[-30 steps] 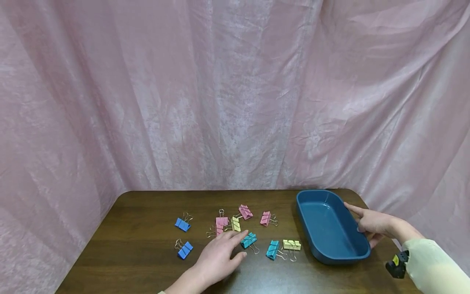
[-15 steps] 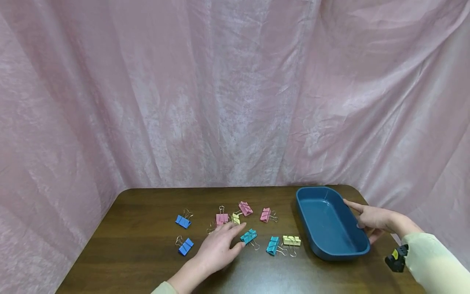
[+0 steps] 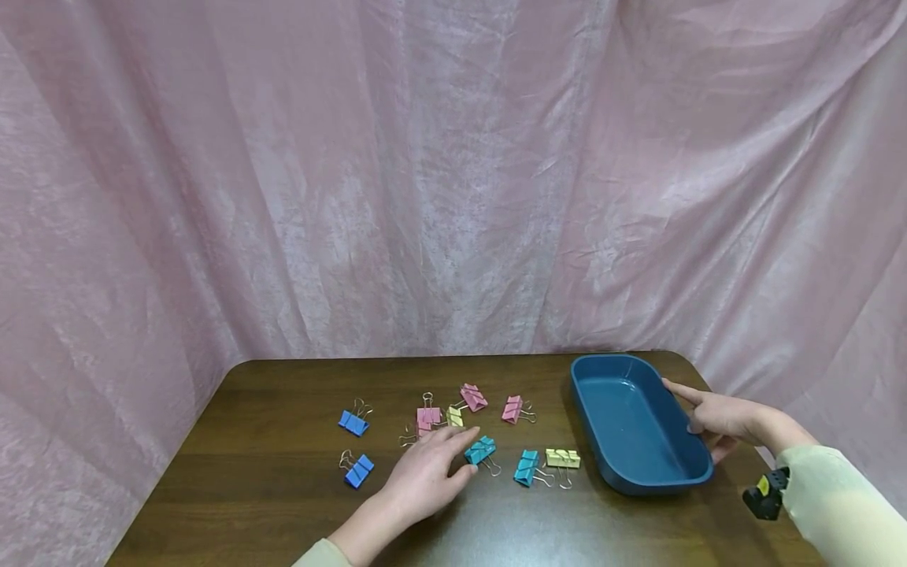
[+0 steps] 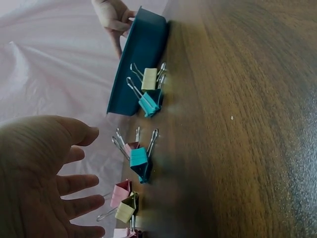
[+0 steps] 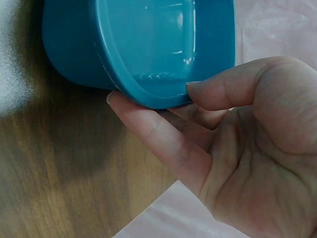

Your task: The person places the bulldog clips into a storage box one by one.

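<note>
My left hand (image 3: 428,472) hovers low over the table, fingers spread and holding nothing. A teal binder clip (image 3: 480,450) lies just right of its fingertips. Behind those fingers are a yellow binder clip (image 3: 455,417) and pink binder clips (image 3: 428,417), partly covered. In the left wrist view the thumb and fingers stand apart from the clips. At the right, my right hand (image 3: 730,421) grips the side of a blue tray (image 3: 634,425). In the right wrist view, the thumb presses over the tray's rim (image 5: 163,105), with fingers against its outer side. No clips lie in the tray.
Two blue binder clips (image 3: 358,471) lie at the left. Further pink clips (image 3: 473,397) lie behind the middle. Another teal clip (image 3: 527,468) and a yellow clip (image 3: 563,458) sit left of the tray. A pink curtain (image 3: 425,181) hangs behind the brown table (image 3: 283,504).
My left hand has shifted slightly forward, covering more of the nearer pink clip. The head view has tilted down a little. The right hand keeps its grip on the tray.
</note>
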The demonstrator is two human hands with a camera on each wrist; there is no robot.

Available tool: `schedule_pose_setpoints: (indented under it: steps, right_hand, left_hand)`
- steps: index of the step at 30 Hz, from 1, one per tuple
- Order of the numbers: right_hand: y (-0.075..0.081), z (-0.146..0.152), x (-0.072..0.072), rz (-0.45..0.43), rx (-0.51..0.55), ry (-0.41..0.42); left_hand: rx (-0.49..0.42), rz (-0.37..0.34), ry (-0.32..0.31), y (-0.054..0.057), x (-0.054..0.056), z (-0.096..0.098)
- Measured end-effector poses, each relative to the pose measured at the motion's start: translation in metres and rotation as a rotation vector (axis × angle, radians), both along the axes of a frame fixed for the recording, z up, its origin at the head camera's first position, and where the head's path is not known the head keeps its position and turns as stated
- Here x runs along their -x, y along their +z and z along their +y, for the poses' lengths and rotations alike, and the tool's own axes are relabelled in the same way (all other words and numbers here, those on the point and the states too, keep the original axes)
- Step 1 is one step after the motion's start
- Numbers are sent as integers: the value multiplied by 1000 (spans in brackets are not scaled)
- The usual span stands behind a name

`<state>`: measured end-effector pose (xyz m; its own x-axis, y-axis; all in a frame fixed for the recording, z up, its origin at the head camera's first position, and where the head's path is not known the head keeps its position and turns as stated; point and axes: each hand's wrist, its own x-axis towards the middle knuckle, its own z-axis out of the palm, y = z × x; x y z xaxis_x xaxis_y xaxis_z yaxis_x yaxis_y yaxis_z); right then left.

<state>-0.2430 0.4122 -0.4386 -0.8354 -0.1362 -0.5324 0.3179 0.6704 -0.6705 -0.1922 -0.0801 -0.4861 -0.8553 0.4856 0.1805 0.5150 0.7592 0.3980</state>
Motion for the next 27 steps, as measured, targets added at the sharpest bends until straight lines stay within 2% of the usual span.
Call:
schedule_pose_setpoints:
  steps: [11,20,27]
  right_hand:
    - [2,3,-3,1,50,46]
    - [3,6,-3,-70,101,63]
    - [5,3,-3,-84,80,66]
  left_hand:
    - [-5,-19,4,-2,1,-2]
    - [7,-26,-3,-2,1,-1]
    - [-5,-20,-8,-3,-1,-1]
